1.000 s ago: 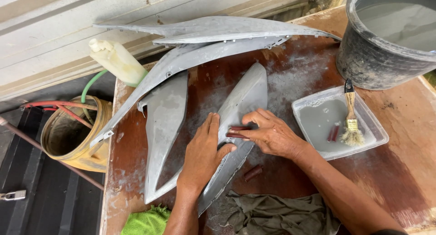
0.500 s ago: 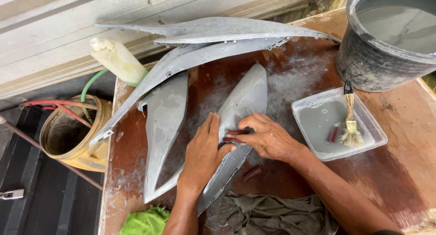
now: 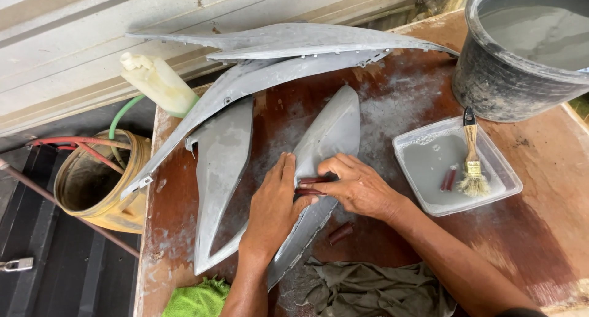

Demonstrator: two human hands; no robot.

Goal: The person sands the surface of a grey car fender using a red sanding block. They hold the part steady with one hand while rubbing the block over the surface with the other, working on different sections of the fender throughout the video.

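A rough outdoor workshop for vehicle bodywork: grey, sanded plastic fairing panels [image 3: 331, 139] lie across a worn, dust-smeared reddish-brown wooden desk [image 3: 540, 225], with a black bucket of grey water [image 3: 521, 53] at the upper right, a clear plastic tray holding a wooden-handled paintbrush [image 3: 471, 154], and a dirty yellow bucket with hoses [image 3: 101, 185] at the left

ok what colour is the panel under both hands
Dull matte grey, the panel both hands press on; clearest in the head view.
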